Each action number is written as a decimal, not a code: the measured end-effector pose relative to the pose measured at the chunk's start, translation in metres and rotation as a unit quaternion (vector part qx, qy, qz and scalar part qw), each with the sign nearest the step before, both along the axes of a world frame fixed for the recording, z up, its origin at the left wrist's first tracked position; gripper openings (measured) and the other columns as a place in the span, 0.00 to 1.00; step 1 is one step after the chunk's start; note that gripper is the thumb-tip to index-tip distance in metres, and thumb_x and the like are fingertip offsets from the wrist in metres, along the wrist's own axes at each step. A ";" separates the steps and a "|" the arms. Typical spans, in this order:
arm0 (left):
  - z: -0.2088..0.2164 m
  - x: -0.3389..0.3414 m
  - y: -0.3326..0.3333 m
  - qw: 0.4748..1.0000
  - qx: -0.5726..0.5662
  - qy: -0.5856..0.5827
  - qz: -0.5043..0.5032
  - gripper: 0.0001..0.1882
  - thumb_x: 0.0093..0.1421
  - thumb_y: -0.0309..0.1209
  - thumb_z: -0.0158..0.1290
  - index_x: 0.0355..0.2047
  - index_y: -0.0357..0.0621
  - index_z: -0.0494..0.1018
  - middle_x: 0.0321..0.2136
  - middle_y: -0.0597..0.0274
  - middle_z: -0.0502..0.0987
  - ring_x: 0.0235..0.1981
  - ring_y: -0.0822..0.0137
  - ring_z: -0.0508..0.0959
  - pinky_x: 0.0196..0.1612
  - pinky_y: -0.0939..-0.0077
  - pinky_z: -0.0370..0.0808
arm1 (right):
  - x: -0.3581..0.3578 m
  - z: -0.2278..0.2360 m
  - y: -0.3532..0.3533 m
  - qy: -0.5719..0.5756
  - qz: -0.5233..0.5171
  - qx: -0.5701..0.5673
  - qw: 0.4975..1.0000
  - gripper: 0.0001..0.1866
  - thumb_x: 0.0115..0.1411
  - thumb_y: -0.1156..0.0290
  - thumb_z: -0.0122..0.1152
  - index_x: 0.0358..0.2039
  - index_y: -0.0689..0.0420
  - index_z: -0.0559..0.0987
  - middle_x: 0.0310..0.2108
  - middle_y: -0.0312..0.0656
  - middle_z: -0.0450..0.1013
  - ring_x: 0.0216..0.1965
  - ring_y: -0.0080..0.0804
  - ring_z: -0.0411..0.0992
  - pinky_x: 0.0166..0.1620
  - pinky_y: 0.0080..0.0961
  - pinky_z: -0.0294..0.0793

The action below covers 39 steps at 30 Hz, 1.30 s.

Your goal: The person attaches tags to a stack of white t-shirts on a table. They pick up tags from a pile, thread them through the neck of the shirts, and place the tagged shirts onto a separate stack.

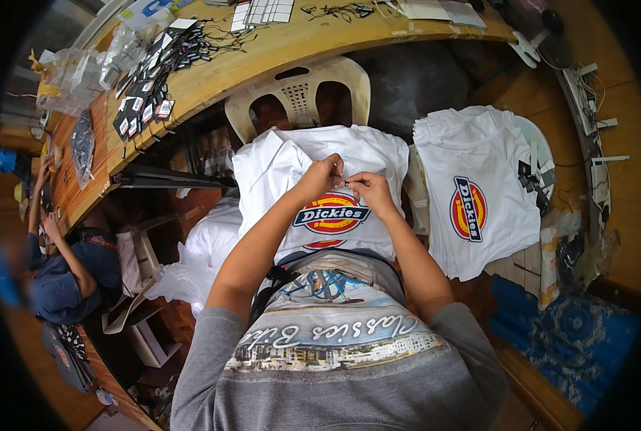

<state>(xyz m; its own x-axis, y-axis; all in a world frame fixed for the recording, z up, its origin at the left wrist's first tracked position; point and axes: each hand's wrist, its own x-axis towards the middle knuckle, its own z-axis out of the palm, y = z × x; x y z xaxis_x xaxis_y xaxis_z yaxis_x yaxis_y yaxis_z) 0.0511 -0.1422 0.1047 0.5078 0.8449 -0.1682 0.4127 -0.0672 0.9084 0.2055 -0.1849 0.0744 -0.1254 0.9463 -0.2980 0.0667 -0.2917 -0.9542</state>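
Observation:
A white t-shirt (292, 161) with a round red, yellow and blue chest print lies spread over my lap, in front of a cream plastic chair (302, 90). My left hand (322, 177) and my right hand (369, 190) meet above the print, near the shirt's collar. Both pinch something small between the fingertips; it is too small to tell what it is. A stack of folded white t-shirts (471, 190) with the same print lies to my right.
A curved wooden table (227, 65) runs across the top, carrying several small black-and-white tags (144, 97), cords and clear bags. More white cloth (205, 248) is heaped to my left. Another person (65, 269) in a blue shirt sits at far left. A blue patterned mat (572, 334) lies at lower right.

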 end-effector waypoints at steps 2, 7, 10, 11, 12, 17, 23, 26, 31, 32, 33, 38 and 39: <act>-0.009 -0.002 0.005 0.998 -0.046 -0.043 -0.013 0.14 0.39 0.18 0.51 0.25 0.39 0.58 0.14 0.58 0.70 0.17 0.70 0.70 0.21 0.81 0.65 | 0.001 0.001 0.001 0.016 0.005 -0.019 1.000 0.05 0.43 0.81 0.51 0.25 0.65 0.72 0.16 0.37 0.67 0.16 0.17 0.62 0.21 0.12 0.62; -0.014 -0.004 0.012 0.992 -0.102 -0.069 -0.022 0.18 0.41 0.17 0.50 0.30 0.40 0.54 0.16 0.61 0.70 0.19 0.75 0.69 0.23 0.84 0.65 | -0.001 0.002 0.004 0.071 -0.001 -0.041 0.997 0.06 0.43 0.81 0.51 0.26 0.65 0.71 0.19 0.37 0.68 0.19 0.19 0.63 0.24 0.11 0.62; -0.020 -0.005 0.008 0.995 -0.068 -0.075 0.015 0.18 0.41 0.19 0.51 0.29 0.40 0.55 0.17 0.60 0.69 0.20 0.73 0.69 0.24 0.84 0.64 | -0.003 0.000 0.008 0.044 0.000 -0.026 0.999 0.05 0.43 0.81 0.51 0.24 0.66 0.72 0.18 0.39 0.68 0.16 0.19 0.64 0.23 0.11 0.65; -0.023 -0.006 0.006 0.995 -0.048 -0.076 0.031 0.18 0.40 0.19 0.52 0.29 0.40 0.55 0.17 0.60 0.69 0.20 0.72 0.68 0.24 0.83 0.64 | 0.001 -0.011 0.010 0.027 0.024 0.000 0.999 0.06 0.42 0.80 0.52 0.24 0.64 0.72 0.19 0.39 0.69 0.18 0.21 0.65 0.24 0.14 0.65; -0.033 -0.011 -0.002 0.994 0.050 -0.020 0.099 0.18 0.40 0.21 0.53 0.28 0.40 0.55 0.18 0.59 0.67 0.20 0.71 0.67 0.24 0.82 0.64 | 0.010 -0.017 0.015 -0.053 -0.005 0.077 0.996 0.06 0.41 0.80 0.52 0.24 0.63 0.72 0.19 0.39 0.69 0.19 0.23 0.66 0.25 0.16 0.65; -0.115 -0.100 -0.085 0.949 0.027 0.292 0.116 0.16 0.37 0.30 0.54 0.27 0.37 0.63 0.22 0.54 0.66 0.28 0.58 0.67 0.27 0.70 0.65 | 0.117 -0.098 -0.016 -0.412 -0.191 -0.080 0.887 0.06 0.42 0.69 0.50 0.19 0.59 0.71 0.23 0.46 0.68 0.26 0.35 0.67 0.29 0.26 0.64; -0.140 -0.124 -0.164 0.885 0.093 0.454 -0.053 0.13 0.42 0.29 0.45 0.31 0.46 0.63 0.31 0.61 0.64 0.34 0.62 0.64 0.28 0.67 0.65 | 0.137 -0.215 -0.132 -0.351 -0.202 -0.259 0.877 0.14 0.34 0.71 0.60 0.25 0.59 0.71 0.23 0.46 0.69 0.28 0.37 0.67 0.33 0.27 0.64; -0.141 -0.133 -0.167 0.904 0.074 0.415 -0.069 0.10 0.43 0.27 0.42 0.29 0.45 0.64 0.26 0.60 0.66 0.34 0.63 0.64 0.30 0.68 0.64 | 0.123 -0.179 -0.132 -0.388 -0.179 -0.259 0.866 0.16 0.34 0.69 0.61 0.25 0.61 0.70 0.22 0.47 0.68 0.26 0.37 0.67 0.31 0.28 0.64; -0.095 -0.173 -0.146 0.972 0.079 0.115 0.191 0.06 0.43 0.22 0.45 0.25 0.42 0.63 0.23 0.62 0.66 0.29 0.67 0.66 0.30 0.75 0.65 | 0.133 -0.113 -0.130 -0.444 -0.119 -0.185 0.869 0.13 0.43 0.68 0.55 0.26 0.63 0.67 0.24 0.49 0.67 0.26 0.42 0.68 0.27 0.32 0.66; -0.079 -0.182 -0.139 0.965 0.030 0.106 0.237 0.05 0.45 0.22 0.45 0.24 0.42 0.62 0.24 0.63 0.65 0.28 0.68 0.66 0.31 0.74 0.66 | 0.134 -0.096 -0.129 -0.334 -0.170 -0.224 0.900 0.13 0.44 0.69 0.54 0.26 0.63 0.66 0.23 0.48 0.67 0.24 0.40 0.68 0.25 0.30 0.67; -0.056 -0.181 -0.133 0.947 -0.058 0.025 0.316 0.06 0.46 0.21 0.44 0.25 0.42 0.62 0.27 0.63 0.64 0.28 0.69 0.66 0.32 0.74 0.66 | 0.132 -0.073 -0.126 -0.217 -0.217 -0.256 0.917 0.12 0.45 0.69 0.53 0.27 0.63 0.65 0.22 0.47 0.67 0.23 0.38 0.68 0.23 0.28 0.68; -0.012 -0.155 -0.116 0.862 -0.170 -0.226 0.421 0.27 0.45 0.19 0.45 0.47 0.45 0.51 0.41 0.59 0.61 0.40 0.65 0.64 0.39 0.75 0.65 | 0.145 0.013 -0.125 0.280 -0.258 -0.238 0.894 0.08 0.45 0.77 0.53 0.24 0.59 0.64 0.22 0.40 0.65 0.22 0.28 0.67 0.25 0.22 0.69; -0.014 -0.150 -0.117 0.849 -0.274 -0.250 0.377 0.28 0.44 0.18 0.45 0.46 0.42 0.52 0.41 0.59 0.62 0.40 0.66 0.64 0.40 0.75 0.63 | 0.147 0.016 -0.127 0.308 -0.239 -0.211 0.896 0.08 0.44 0.79 0.52 0.24 0.58 0.64 0.22 0.40 0.65 0.22 0.28 0.67 0.26 0.22 0.69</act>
<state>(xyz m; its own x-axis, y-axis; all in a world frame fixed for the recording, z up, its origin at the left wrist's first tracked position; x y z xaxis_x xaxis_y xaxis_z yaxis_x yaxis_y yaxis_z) -0.0992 -0.2594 0.0903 -0.0181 0.8257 -0.5638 -0.2944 0.5345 0.7922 0.3526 -0.3121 0.0904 0.0015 0.7551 -0.6556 -0.6638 -0.4895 -0.5654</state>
